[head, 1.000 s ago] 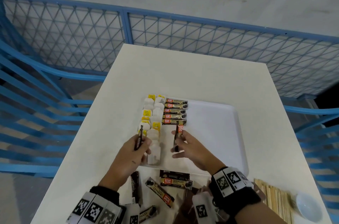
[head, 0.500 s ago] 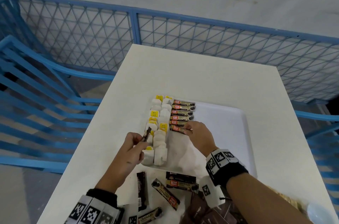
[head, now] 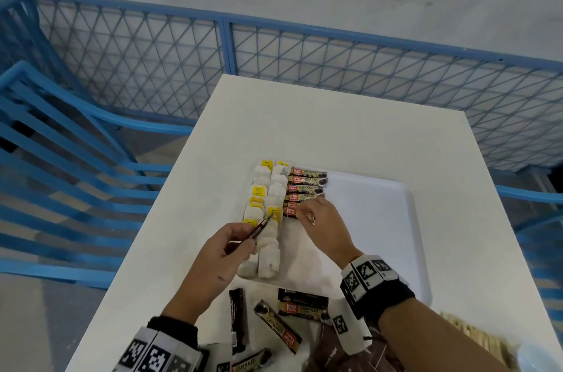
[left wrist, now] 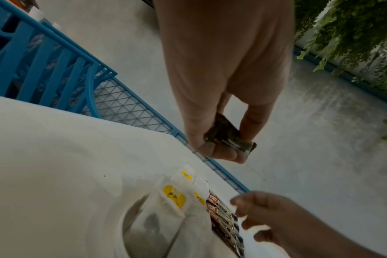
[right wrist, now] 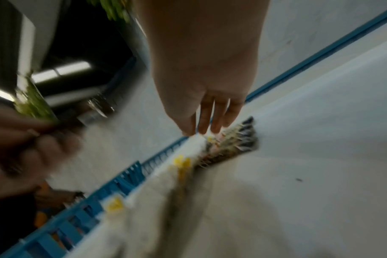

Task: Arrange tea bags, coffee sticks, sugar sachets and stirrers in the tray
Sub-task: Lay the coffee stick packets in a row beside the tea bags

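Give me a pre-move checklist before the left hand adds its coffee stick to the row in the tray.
1. Left hand grips a coffee stick: ok.
2. Right hand clear of the coffee stick row: not ok, its fingertips rest on the nearest stick.
3. Free tray floor beside the row: ok.
4. Tea bags lined up in two columns left of the row: ok.
5. Loose sticks waiting on the table: ok.
6. Held stick's printed side facing up: cannot tell.
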{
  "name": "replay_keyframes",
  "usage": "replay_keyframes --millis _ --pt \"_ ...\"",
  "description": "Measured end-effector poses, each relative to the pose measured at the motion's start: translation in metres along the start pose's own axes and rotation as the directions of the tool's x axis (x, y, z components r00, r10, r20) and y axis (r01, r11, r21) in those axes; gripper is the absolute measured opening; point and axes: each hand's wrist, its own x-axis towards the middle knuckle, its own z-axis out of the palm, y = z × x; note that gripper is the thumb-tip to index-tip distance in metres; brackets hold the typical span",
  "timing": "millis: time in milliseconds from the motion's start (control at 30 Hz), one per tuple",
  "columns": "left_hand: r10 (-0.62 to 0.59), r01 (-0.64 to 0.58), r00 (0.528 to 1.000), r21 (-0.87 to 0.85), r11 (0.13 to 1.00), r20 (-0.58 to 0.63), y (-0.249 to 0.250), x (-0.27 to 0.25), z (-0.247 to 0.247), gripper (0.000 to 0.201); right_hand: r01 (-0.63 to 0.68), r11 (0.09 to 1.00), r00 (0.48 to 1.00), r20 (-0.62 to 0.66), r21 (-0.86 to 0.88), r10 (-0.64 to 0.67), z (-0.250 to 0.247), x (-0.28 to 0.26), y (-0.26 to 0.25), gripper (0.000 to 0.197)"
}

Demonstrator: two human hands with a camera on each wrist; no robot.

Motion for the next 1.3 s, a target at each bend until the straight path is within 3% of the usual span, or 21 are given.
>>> replay_keyframes --millis 100,167,233,300,433,600,667,767,833,933,967,1100,1300 --pt "0.030 -0.030 0.999 0.009 1.000 0.033 -0.001 0.001 0.001 0.020 -0.098 0.946 0.990 0.125 0.309 0.062 -0.017 -0.015 -0.028 0.025" --pt "0.051 -0.054 0.997 0.044 0.998 0.053 -0.003 0.003 0.001 0.023 -0.258 0.838 0.948 0.295 0.482 0.122 -0.028 -0.027 -0.044 0.033" --pt "0.055 -0.060 0.995 0.057 0.997 0.082 -0.004 0.003 0.003 0.025 -0.349 0.744 0.904 0.415 0.570 0.106 -0.033 -0.036 -0.052 0.025" --pt "0.062 -0.070 0.992 0.068 0.995 0.106 -0.005 0.003 0.006 0.026 -0.375 0.677 0.894 0.440 0.634 0.084 -0.034 -0.042 -0.053 0.010" --pt "0.083 -0.089 0.993 0.070 0.994 0.084 -0.006 0.002 0.016 0.028 -0.456 0.443 0.883 0.455 0.771 0.116 -0.025 -0.054 -0.053 0.008" --pt "0.059 -0.073 0.989 0.100 0.992 0.133 -0.004 0.000 0.026 0.036 -0.473 0.419 0.875 0.468 0.775 0.122 -0.015 -0.060 -0.057 0.012" --pt "0.042 -0.062 0.987 0.130 0.990 0.154 -0.007 0.000 0.022 0.030 -0.478 0.404 0.875 0.463 0.780 0.143 -0.018 -0.060 -0.056 0.016" --pt "0.049 -0.063 0.997 0.274 0.960 0.058 -0.020 -0.001 0.006 0.012 -0.510 0.390 0.860 0.463 0.766 0.216 -0.023 -0.059 -0.048 0.015" --pt "0.047 -0.047 0.999 0.394 0.918 0.009 -0.036 -0.002 -0.007 0.010 -0.527 0.458 0.850 0.458 0.716 0.261 -0.026 -0.057 -0.039 0.018" --pt "-0.060 0.039 0.998 0.577 0.815 0.017 -0.060 -0.006 -0.017 0.021 -0.467 0.721 0.879 0.357 0.512 0.316 -0.028 -0.050 -0.020 0.028" --pt "-0.101 0.069 0.995 0.619 0.783 0.018 -0.066 -0.008 -0.017 0.023 -0.438 0.771 0.896 0.297 0.463 0.330 -0.028 -0.048 -0.013 0.026" --pt "-0.170 0.123 0.985 0.655 0.746 0.009 -0.086 -0.013 -0.012 0.036 -0.414 0.825 0.909 0.129 0.384 0.397 -0.023 -0.036 0.007 0.013" --pt "-0.193 0.127 0.981 0.714 0.689 0.012 -0.092 -0.014 -0.012 0.031 -0.316 0.898 0.949 0.094 0.307 0.302 -0.007 -0.020 0.009 0.016"
